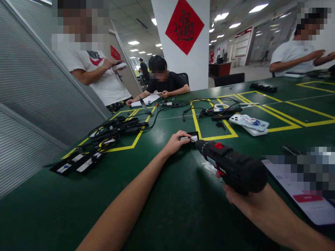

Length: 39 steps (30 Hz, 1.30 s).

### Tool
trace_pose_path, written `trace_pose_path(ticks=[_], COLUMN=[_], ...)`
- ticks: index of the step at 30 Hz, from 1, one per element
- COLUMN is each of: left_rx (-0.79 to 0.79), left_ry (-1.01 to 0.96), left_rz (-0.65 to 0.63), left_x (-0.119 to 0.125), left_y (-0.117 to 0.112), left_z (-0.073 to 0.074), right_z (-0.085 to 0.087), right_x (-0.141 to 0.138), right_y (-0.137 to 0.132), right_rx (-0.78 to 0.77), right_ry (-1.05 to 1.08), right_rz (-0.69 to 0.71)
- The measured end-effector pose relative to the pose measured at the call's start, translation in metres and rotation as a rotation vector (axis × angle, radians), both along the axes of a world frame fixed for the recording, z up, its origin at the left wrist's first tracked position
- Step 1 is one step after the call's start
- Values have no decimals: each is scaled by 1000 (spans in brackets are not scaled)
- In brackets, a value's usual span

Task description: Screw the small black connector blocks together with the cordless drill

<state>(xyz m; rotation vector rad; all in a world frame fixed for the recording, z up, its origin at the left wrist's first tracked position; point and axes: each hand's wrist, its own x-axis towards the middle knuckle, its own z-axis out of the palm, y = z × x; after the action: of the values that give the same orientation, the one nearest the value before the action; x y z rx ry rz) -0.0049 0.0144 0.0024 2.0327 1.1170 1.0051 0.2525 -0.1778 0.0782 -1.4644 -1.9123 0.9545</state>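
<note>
My right hand point(235, 197) is wrapped round the grip of a black cordless drill point(232, 165) with red switches. The drill points away from me and to the left. Its chuck end meets a small black plate point(193, 134) with a silvery-white piece point(194, 138) on it, lying on the green table. My left hand point(178, 142) presses and pinches that plate from its left side, fingers bent over it. The drill's front hides part of the plate, and the bit's exact contact point is too small to make out.
Bundled black cables point(117, 129) and flat black parts point(75, 164) lie at left. Beyond the drill are a pen-like tool point(222, 111), a tape roll point(221, 106) and phones point(248, 123). A large phone point(300, 195) lies at right. Several people are around the table point(162, 195).
</note>
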Motion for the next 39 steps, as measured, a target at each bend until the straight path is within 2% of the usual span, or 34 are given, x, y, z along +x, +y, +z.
trace_pose_path(ticks=[5, 10, 16, 22, 32, 39], left_rx=[-8, 1, -6, 2, -6, -2], left_ry=[-17, -14, -5, 3, 6, 3], left_rz=[6, 6, 21, 19, 19, 15], left_x=[0, 0, 1, 1, 2, 0], left_y=[1, 0, 0, 0, -1, 0], left_z=[-1, -1, -2, 0, 0, -1], right_z=[-1, -2, 0, 2, 11, 9], right_x=[0, -5, -6, -6, -7, -8], right_y=[-4, -4, -4, -2, 0, -3], right_rx=[-68, -29, -31, -42, -44, -12], right_ry=[-71, 25, -74, -75, -125, -105], right_rz=[-21, 8, -47, -86, -42, -85])
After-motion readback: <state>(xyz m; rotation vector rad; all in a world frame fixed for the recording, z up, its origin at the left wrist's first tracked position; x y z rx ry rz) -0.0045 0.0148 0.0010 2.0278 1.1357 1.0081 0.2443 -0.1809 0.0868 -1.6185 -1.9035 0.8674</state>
